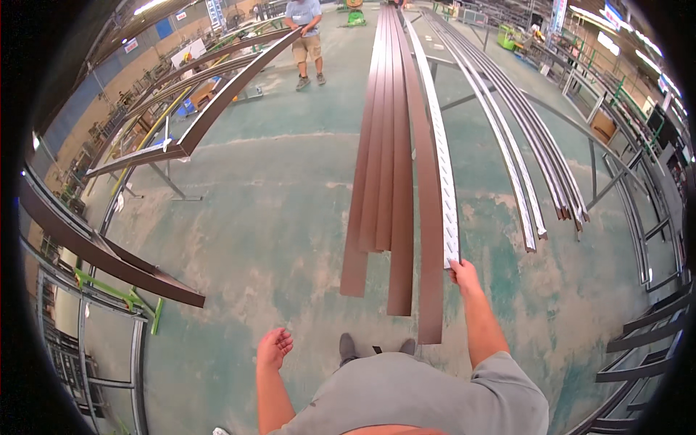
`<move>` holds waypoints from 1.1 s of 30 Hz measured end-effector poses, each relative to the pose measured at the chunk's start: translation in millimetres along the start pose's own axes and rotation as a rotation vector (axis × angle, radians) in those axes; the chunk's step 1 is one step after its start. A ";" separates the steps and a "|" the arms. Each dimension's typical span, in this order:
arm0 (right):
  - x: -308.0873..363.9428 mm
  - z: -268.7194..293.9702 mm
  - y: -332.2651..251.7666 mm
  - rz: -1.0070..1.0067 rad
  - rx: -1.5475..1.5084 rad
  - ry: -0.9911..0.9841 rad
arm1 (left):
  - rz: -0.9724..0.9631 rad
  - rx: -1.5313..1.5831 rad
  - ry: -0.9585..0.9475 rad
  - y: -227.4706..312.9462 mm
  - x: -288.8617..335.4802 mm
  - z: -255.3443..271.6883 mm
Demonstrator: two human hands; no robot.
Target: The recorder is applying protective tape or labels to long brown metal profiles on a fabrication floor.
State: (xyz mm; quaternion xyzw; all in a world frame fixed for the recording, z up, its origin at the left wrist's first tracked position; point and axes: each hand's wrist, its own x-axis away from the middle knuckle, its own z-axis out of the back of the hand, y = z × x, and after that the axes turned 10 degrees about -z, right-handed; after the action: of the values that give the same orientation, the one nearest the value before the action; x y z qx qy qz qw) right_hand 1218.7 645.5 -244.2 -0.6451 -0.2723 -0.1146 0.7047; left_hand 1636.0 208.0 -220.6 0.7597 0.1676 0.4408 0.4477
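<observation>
White-patterned strip (444,181) runs away from the person above the floor, right of long brown profiles (380,145). Its near end is pinched in the right grip (464,274); the left grip (275,349) hangs apart, fingers loosely curled. Worn green floor (275,239) shows scuffed tan patches throughout the workshop. Farther right lie more long profiles (525,228) with whitish faces. At upper left, a co-worker (304,13) in a light blue shirt holds a brown frame (225,100). Bright ceiling lights (607,43) glow at upper right.
</observation>
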 end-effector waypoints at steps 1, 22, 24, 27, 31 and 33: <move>8.2 -3.2 -4.8 -0.026 -0.055 0.026 | -0.019 0.036 0.017 0.4 -5.8 9.8; 14.8 30.9 -3.6 -0.091 -0.538 0.403 | 0.164 0.347 0.371 -20.7 -90.0 238.3; 7.5 91.2 -12.3 0.009 -0.655 0.523 | 0.150 0.345 0.359 -2.3 -107.5 231.2; 41.5 206.1 -46.4 0.246 -0.618 0.834 | 0.133 0.345 0.296 24.7 -148.5 209.7; 48.2 140.7 -103.9 0.113 -0.178 1.157 | 0.058 0.286 0.309 65.4 -166.1 198.8; 55.2 104.3 -96.6 0.452 0.224 1.057 | 0.127 0.264 0.240 60.8 -201.9 174.4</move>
State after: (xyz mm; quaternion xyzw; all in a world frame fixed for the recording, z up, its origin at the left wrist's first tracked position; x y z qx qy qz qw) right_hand 1190.1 743.6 -131.0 -0.4638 0.2501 -0.2383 0.8158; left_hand 1658.4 -49.0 -311.9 0.7627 0.2281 0.5299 0.2923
